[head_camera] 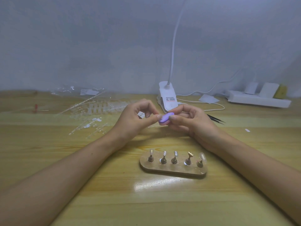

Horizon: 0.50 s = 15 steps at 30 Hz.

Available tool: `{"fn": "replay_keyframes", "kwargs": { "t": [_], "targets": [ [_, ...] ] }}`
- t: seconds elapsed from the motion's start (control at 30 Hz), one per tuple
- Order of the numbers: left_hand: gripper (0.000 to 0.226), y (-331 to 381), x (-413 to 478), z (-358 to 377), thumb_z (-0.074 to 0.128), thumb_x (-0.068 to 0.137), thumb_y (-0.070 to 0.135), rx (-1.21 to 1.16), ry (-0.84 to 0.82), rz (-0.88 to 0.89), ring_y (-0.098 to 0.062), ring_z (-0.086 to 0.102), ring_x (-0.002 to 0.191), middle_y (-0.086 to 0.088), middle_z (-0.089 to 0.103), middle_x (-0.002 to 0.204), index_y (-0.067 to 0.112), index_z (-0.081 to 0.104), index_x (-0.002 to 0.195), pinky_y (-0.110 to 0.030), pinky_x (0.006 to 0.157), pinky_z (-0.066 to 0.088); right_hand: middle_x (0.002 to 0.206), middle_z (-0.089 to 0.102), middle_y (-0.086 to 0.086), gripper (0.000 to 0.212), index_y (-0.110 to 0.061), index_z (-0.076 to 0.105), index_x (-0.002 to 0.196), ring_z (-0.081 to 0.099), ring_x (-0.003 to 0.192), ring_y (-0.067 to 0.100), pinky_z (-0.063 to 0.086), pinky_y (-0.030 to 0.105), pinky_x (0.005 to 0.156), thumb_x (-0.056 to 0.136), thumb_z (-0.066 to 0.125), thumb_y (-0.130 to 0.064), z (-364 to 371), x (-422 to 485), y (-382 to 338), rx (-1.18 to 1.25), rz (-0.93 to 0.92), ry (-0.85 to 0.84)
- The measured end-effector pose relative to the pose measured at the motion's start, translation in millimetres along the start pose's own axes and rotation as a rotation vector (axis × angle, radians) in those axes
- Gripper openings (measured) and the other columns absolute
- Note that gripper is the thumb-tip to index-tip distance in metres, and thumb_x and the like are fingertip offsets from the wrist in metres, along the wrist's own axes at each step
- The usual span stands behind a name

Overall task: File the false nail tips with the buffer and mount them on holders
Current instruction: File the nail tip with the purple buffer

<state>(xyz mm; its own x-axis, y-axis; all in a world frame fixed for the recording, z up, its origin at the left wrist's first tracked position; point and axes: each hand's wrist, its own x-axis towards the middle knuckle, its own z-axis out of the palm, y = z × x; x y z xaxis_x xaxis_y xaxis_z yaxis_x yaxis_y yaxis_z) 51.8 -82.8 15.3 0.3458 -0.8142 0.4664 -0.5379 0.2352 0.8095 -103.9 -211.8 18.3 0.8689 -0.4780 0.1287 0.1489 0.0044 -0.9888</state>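
Hands meet above the table: right hand grips the purple buffer, left hand pinches its end; open room lies toward the holder stand.

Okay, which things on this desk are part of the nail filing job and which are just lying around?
Job: purple buffer, pinched by left hand and right hand; nail tip strips; wooden holder stand.
Lying about: clip lamp; power strip; black tweezers; small red item.
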Motion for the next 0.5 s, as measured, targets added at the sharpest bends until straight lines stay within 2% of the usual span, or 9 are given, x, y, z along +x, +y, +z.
{"fn": "replay_keyframes", "kwargs": {
  "t": [0.13,0.27,0.33,0.43,0.5],
  "targets": [
    [0.014,0.6,-0.2,-0.1,0.074,0.082,0.019,0.012,-0.031,0.027,-0.006,0.047,0.070,-0.006,0.051,0.073,0.018,0.065,0.071,-0.024,0.062,0.034,0.099,0.074,0.021,0.018,-0.005,0.061,0.092,0.074,0.091,0.027,0.059,0.030,0.080,0.079,0.072,-0.009,1.2,-0.1,-0.2,-0.027,0.026,-0.034],
    [0.014,0.2,0.1,-0.5,0.075,0.082,0.018,-0.010,-0.019,0.015,-0.004,0.047,0.070,0.013,0.049,0.070,0.017,0.065,0.072,-0.020,0.063,0.035,0.099,0.075,0.020,0.016,-0.007,0.061,0.090,0.074,0.090,0.024,0.058,0.026,0.077,0.078,0.072,-0.009,0.6,-0.7,-1.4,-0.006,0.018,0.005],
    [0.016,0.5,0.0,-0.1,0.076,0.083,0.016,-0.009,-0.032,0.025,-0.005,0.047,0.070,0.011,0.050,0.071,0.020,0.065,0.071,-0.019,0.062,0.034,0.100,0.075,0.021,0.017,-0.006,0.061,0.090,0.074,0.090,0.024,0.059,0.027,0.077,0.078,0.072,-0.009,1.0,-0.8,-1.9,-0.020,0.041,-0.031],
    [0.016,0.1,0.7,0.0,0.075,0.084,0.018,-0.012,-0.015,0.006,-0.004,0.047,0.070,0.011,0.049,0.071,0.018,0.065,0.072,-0.021,0.064,0.035,0.101,0.074,0.022,0.017,-0.006,0.062,0.092,0.073,0.094,0.025,0.058,0.026,0.080,0.079,0.072,-0.010,-0.1,-0.3,-1.4,0.010,0.021,0.004],
    [0.017,-0.1,0.5,-0.5,0.075,0.084,0.015,-0.009,-0.028,0.020,-0.005,0.047,0.070,0.008,0.050,0.072,0.019,0.064,0.072,-0.022,0.062,0.034,0.102,0.074,0.023,0.016,-0.006,0.062,0.093,0.073,0.095,0.027,0.059,0.030,0.084,0.080,0.072,-0.009,0.0,0.3,-0.5,-0.018,0.028,-0.022]
  ]
}}
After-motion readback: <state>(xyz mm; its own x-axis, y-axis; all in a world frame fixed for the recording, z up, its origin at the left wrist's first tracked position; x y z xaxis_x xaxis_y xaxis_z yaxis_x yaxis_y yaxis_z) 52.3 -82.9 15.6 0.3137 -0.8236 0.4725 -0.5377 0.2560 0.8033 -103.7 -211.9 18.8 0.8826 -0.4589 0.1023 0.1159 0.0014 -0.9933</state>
